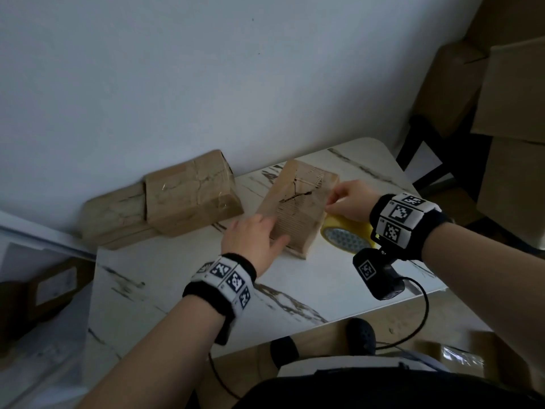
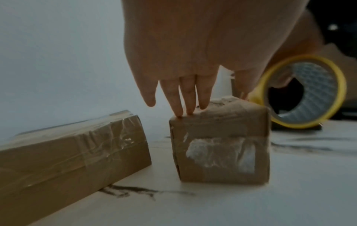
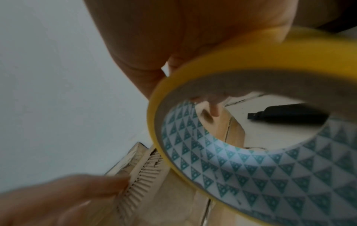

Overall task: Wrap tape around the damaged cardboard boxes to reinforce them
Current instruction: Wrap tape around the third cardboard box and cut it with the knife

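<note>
On a marbled table [image 1: 182, 290], the left hand [image 1: 250, 240] lies flat-fingered on a torn box [image 1: 295, 208]; the right hand [image 1: 351, 200] grips the tape roll [image 1: 348, 234], fingers pinched at the box edge.

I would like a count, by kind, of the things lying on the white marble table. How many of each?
Brown cardboard boxes: 3, namely the torn box under the left hand, the taped box, and the flat box beneath it.
Yellow tape rolls: 1, held by the right hand.
Total: 4 on the table.
</note>
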Demonstrator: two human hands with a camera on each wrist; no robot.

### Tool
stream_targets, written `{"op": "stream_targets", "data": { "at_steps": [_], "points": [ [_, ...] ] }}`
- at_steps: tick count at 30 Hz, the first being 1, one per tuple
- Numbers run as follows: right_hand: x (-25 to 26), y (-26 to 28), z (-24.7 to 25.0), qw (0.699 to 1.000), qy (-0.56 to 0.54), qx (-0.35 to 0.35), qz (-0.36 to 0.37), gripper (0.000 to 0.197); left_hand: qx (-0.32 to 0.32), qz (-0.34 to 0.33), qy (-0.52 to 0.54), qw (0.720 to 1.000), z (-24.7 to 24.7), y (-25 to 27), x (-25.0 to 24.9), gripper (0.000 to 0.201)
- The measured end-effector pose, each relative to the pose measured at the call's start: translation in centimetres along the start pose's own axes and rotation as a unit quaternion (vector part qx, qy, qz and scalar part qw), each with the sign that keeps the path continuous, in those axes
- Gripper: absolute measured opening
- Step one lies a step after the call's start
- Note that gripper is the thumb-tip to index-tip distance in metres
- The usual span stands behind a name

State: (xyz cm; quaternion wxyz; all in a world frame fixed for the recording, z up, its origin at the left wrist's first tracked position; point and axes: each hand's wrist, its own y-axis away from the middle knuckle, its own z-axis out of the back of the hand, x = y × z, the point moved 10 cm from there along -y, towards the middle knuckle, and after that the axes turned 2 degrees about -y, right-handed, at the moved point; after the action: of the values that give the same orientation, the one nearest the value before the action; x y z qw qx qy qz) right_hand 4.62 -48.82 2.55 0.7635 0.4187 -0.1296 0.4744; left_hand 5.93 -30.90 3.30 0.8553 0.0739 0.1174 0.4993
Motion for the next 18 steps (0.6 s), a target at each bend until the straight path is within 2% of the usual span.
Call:
{"op": "stream_targets", "data": {
  "at_steps": [3,5,6,9,10,13,15,18],
  "points": [
    [0.9,0.6,0.1,0.998,0.051,0.009,0.041,0.007,0.017,0.05,0.17,0.984,0.8,-1.5,-0.4,0.059],
    [1.5,0.9,0.2,0.994,0.077,0.01,0.07,0.006,0.038,0.056,0.29,0.954,0.6,-2.2,-1.6,0.057],
    [1.8,1.1,0.2,0.993,0.085,0.01,0.082,0.004,0.041,0.06,0.332,0.94,0.6,-2.4,-2.2,0.049],
    [2.4,1.2,0.7,0.989,0.1,0.018,0.108,0.003,-0.013,0.065,0.365,0.929,1.5,-3.1,-2.2,0.01],
    [2.5,1.3,0.8,0.988,0.101,0.021,0.111,0.004,-0.024,0.063,0.358,0.931,1.8,-3.2,-2.2,0.005],
    [2.7,1.2,1.4,0.987,0.104,0.018,0.118,0.004,-0.033,0.061,0.341,0.938,2.5,-3.7,-2.3,0.011],
    [2.9,1.3,1.6,0.988,0.101,0.015,0.115,0.018,-0.04,0.065,0.329,0.941,3.4,-3.9,-2.1,0.018],
    [2.1,1.0,2.0,0.992,0.105,0.019,0.071,0.07,-0.029,0.068,0.325,0.943,4.1,-4.1,-1.4,0.021]
  ]
}}
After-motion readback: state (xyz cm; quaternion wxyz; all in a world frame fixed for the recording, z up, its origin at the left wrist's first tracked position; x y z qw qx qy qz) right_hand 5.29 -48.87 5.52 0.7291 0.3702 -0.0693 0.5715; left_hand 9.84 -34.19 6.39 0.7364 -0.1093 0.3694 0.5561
